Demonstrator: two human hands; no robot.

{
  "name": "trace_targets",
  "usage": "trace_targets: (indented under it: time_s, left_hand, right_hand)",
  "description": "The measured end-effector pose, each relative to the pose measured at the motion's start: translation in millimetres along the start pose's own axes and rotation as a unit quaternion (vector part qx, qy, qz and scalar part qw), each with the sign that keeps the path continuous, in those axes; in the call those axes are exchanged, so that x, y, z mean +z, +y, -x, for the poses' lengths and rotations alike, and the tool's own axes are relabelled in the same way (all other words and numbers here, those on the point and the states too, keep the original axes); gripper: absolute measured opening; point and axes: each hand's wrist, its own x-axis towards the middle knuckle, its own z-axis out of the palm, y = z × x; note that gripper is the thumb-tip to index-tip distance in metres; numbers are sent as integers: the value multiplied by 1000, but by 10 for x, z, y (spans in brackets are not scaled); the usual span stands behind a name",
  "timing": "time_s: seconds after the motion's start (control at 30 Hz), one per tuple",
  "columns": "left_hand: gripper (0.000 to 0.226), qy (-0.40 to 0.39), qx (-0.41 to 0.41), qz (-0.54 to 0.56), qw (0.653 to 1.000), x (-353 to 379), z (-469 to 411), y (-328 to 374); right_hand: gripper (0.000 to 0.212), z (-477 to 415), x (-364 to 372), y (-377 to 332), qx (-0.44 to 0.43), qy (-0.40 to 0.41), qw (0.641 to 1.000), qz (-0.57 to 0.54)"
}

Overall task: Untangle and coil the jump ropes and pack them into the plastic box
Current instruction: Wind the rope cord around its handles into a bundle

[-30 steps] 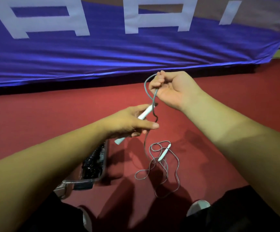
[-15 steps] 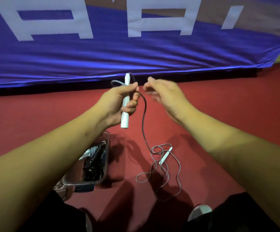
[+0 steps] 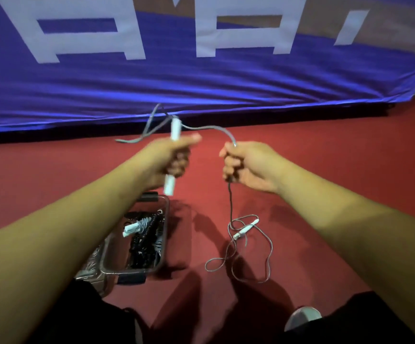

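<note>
My right hand [image 3: 250, 165], loose half a second ago, now has its fingers [image 3: 229, 167] curled round the rope [image 3: 230, 202] beside my left hand [image 3: 166, 157], which grips the handle [image 3: 175, 129]; the rest lies tangled on the floor [image 3: 325, 170] by the box [image 3: 166, 227], so I judge coiling can start

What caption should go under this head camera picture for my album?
Left hand grips a white handle, right hand holds its grey rope, plastic box sits on the red floor.

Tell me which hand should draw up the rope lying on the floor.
The right hand: it grips the grey rope just above the strand dropping to the loops on the floor. The left hand is busy holding the white handle.
</note>
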Motion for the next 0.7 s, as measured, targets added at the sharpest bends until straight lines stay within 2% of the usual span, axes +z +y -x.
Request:
trace_targets:
  time_s: [0.07, 0.13, 0.2, 0.27, 0.37, 0.47, 0.53, 0.67, 0.7]
  left_hand:
    - [34, -96, -29, -155, 983, 188, 97, -157]
    - [26, -155, -5, -227, 961, 394, 127, -284]
    - [11, -129, 34, -222, 966, 509, 80, -344]
    - [16, -66, 62, -188, 978, 490, 30, -305]
    - [18, -49, 120, -58, 990, 367, 15, -135]
    - [11, -94, 129, 67, 985, 282, 35, 55]
    - [12, -119, 129, 99, 980, 254, 65, 128]
    - [12, -101, 138, 108, 979, 214, 103, 235]
    - [11, -92, 141, 132, 977, 181, 101, 270]
  right_hand:
    - [27, -33, 119, -260, -17, 5, 988, -154]
    - [26, -34, 148, -454, -31, 6, 975, -219]
    - [25, -12, 133, -544, -45, 17, 972, -229]
    - [24, 1, 117, -567, -68, 50, 972, -220]
    - [28, 31, 93, -509, -73, 66, 987, -130]
    - [32, 75, 67, -341, -33, -46, 998, -8]
    - [32, 75, 88, -156, -28, -106, 989, 97]
    - [10, 65, 133, 159, -25, -92, 952, 290]
    - [10, 47, 125, 199, -18, -78, 945, 316]
